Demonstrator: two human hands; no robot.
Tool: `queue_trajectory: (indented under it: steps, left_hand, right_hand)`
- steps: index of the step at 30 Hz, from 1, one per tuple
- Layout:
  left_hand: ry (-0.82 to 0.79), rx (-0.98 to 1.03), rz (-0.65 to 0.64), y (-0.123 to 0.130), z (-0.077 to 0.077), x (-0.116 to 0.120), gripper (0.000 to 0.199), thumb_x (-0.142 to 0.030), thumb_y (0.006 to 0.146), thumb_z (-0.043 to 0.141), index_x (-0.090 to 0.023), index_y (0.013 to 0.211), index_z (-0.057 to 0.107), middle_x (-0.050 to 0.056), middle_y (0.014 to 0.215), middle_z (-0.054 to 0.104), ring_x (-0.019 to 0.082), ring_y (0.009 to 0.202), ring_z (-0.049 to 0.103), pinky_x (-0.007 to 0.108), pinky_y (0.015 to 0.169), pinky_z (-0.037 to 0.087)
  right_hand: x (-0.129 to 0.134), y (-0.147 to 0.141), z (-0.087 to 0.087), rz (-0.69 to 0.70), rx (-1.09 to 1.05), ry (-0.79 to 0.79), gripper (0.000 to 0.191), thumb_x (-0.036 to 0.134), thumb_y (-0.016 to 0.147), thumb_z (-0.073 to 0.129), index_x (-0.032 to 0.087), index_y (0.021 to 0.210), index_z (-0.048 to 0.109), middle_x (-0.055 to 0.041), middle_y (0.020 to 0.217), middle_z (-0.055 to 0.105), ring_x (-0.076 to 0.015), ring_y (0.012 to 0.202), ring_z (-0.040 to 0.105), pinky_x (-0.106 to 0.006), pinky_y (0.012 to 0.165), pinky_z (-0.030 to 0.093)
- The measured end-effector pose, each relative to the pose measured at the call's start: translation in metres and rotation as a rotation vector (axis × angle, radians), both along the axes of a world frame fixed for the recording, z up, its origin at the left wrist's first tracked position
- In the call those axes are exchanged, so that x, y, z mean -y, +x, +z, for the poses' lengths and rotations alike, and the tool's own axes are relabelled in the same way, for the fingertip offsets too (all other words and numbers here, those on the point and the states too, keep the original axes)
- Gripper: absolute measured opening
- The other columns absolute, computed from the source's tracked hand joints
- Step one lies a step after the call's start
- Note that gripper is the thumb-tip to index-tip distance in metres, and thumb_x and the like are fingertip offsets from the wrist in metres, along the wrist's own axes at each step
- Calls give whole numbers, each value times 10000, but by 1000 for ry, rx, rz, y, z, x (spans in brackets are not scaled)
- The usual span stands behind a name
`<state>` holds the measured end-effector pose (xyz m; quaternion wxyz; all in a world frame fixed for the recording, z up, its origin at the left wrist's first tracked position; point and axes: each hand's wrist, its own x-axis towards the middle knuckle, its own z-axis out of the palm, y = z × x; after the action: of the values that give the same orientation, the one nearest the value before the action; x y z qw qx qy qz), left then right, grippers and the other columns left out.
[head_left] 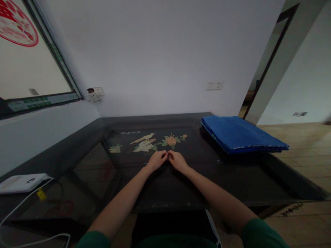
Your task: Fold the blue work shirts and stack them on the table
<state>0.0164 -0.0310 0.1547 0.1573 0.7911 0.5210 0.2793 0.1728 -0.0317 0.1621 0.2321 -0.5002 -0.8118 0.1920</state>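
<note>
My left hand and my right hand meet at the fingertips over the middle of a dark, glossy table. The fingers of both hands are curled in and pressed together where they touch; whether something small is between them is too small to tell. Just beyond the hands, the tabletop bears a picture of pale birds and a pink flower with green leaves. To the right lies a folded blue cloth, apart from both hands.
A white device with a white cable and a yellow tag sits at the table's left edge. Behind the table stands a wall with sockets. At the upper left is a window with a red round decoration.
</note>
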Motion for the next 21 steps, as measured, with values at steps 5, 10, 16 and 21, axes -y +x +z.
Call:
queue_trajectory:
  steps: [5,10,16,21]
  left_hand:
    - [49,-5,-22,-1,0,2,268,-281,904,442,-181,675,538,-20,621,546,121,600,508,219,589,322]
    - [40,-50,-28,0,1,3,262,-273,913,434,-185,705,567,-10,648,583,129,612,531,222,588,329]
    - [40,-87,-48,1,6,6,254,-250,914,427,-186,732,592,0,674,612,134,624,543,224,593,332]
    - [27,-112,-34,2,8,8,248,-261,916,429,-190,759,607,4,682,622,140,633,552,229,599,335]
  right_hand:
    - [6,0,9,-32,91,-24,257,211,928,402,205,1008,646,-91,980,707,-199,881,645,-252,683,371]
    - [8,2,16,-2,153,-41,263,207,936,393,189,1012,644,-106,1007,705,-208,928,645,-260,721,385]
    - [10,3,19,-2,178,-45,268,198,938,392,187,1043,639,-111,1041,702,-209,959,643,-262,750,392]
    - [9,2,18,-2,182,-48,270,184,929,398,190,1043,642,-113,1049,701,-212,964,642,-263,744,394]
